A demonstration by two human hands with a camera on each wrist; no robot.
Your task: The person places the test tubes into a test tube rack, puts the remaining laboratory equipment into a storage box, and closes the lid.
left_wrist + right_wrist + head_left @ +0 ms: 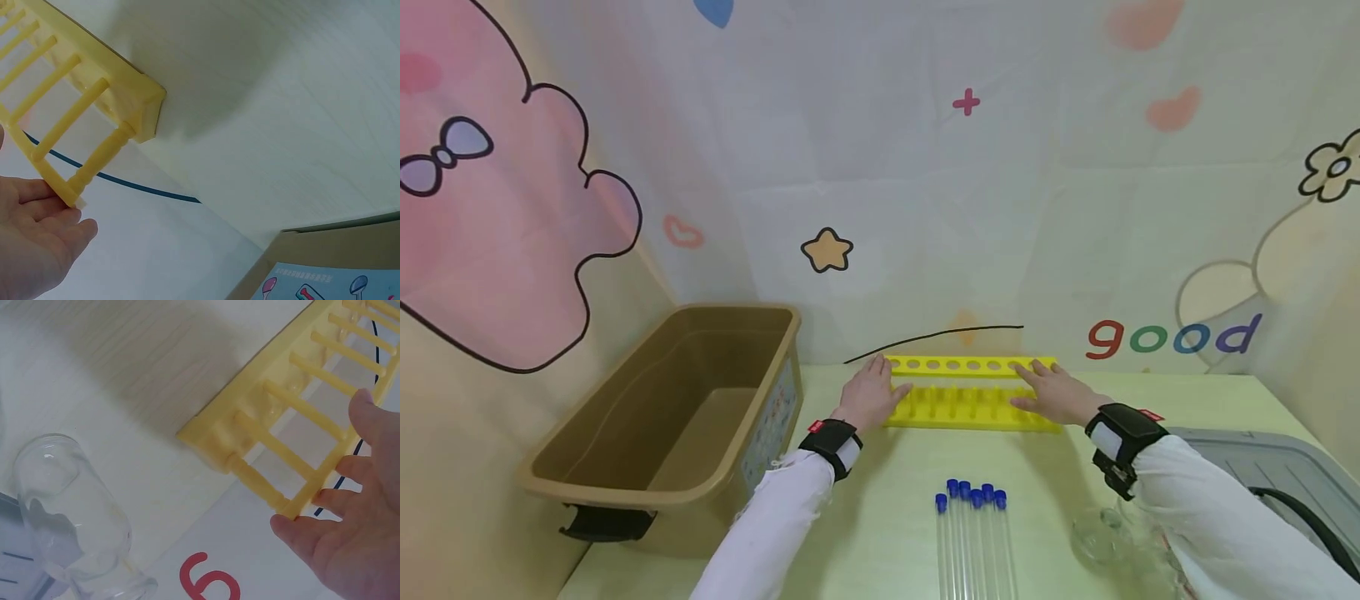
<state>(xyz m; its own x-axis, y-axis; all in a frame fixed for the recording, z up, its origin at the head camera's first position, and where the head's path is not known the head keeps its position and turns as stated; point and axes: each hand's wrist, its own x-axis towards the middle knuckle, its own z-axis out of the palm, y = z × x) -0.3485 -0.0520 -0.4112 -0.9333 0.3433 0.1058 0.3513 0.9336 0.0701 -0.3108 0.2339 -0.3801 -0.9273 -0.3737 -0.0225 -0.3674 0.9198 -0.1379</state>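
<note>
I see the long yellow plastic rack [973, 416] near the pale desk [880, 508]'s back edge, long axis parallel, L hand [870, 394] & R hand [1060, 395] touching opp. ends, fingers apart, unclamped, w/ blue-capped clear slim tubes [976, 537] approx. midway btwn, toward the front edge.

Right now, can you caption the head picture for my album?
Left hand and right hand touch a yellow rack, blue-capped tubes in front, a brown bin at left.
</note>
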